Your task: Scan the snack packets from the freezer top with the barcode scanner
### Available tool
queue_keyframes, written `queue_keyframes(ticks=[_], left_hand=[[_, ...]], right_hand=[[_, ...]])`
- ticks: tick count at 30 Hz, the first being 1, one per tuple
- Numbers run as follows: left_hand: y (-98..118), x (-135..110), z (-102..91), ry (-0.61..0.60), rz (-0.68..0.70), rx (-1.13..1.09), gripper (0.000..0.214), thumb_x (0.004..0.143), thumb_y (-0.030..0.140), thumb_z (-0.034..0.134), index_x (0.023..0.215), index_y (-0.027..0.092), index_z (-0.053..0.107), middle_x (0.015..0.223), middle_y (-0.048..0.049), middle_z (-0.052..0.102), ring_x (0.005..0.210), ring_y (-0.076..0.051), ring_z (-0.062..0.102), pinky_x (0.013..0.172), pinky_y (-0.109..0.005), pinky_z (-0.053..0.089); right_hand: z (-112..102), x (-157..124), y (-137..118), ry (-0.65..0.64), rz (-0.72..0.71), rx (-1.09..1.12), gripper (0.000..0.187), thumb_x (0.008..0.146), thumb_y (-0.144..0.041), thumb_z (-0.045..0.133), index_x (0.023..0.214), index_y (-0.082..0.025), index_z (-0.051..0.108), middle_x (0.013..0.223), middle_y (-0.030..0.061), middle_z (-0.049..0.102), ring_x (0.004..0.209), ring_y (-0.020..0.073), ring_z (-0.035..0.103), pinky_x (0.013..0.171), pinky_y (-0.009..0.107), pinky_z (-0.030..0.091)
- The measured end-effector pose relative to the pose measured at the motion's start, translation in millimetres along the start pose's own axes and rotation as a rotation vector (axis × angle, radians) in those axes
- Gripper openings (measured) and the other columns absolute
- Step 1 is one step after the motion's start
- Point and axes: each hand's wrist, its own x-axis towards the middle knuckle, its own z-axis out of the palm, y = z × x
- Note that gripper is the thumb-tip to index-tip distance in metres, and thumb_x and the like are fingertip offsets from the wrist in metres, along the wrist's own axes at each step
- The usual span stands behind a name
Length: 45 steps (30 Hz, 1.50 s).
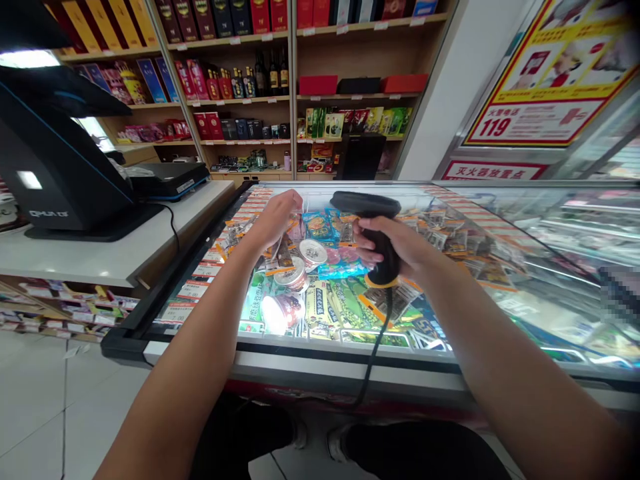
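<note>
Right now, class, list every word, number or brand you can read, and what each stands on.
"火警电话": poster
"119": poster
"灭火器放置点": sign below
"7.00", probably: price tag
Black machine: brand too blurred.
All other print (packets, tubs, boxes): too small or blurred.
Scanner: none visible.

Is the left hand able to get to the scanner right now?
Probably yes. The left hand is up near the scanner, and nothing seems to block the gap. The handle looks mostly taken, though: the right hand is wrapped around it.
</note>
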Motion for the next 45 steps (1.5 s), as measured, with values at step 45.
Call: queue_keyframes(ticks=[45], left_hand=[[-35, 14, 39.4, 0.608, -0.030, -0.278, 0.032, 0.096, 0.052, 0.055, 0.113, 0.025, 0.052, 0.122, -0.0073, 0.063, 0.121, -0.021, 0.059, 0.102, -0.032, 0.046]], right_hand=[[-9, 0, 3, -0.026, 0.045, -0.241, 0.032, 0.085, -0.040, 0.072, 0.075, -0.021, 0.048, 0.062, -0.0021, 0.043, 0.049, 0.0093, 0.035, 0.043, 0.026, 0.027]])
